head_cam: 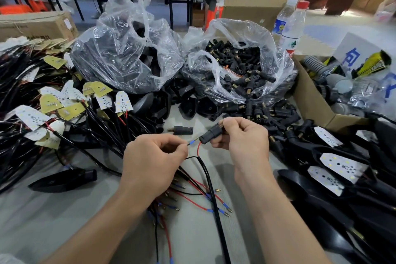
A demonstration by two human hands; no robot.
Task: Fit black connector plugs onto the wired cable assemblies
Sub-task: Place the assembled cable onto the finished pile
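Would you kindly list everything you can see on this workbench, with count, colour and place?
held plug: one, black, in the right hand, red wire entering it
black wire: one, blue-sleeved tip, pinched by the left hand, just short of the held plug
loose plug: one, black with brass tip, on the table beyond the hands
plug bag: one, clear, full of black plugs, centre right
housing bag: one, clear, black shells inside, centre left
cable pile: many, black with white and yellow boards, left
water bottles: two, clear, white and red caps, behind the plug bag
cardboard box: one, brown, right, grey parts inside
left hand: one, pinches the black wire
right hand: one, grips the held plug
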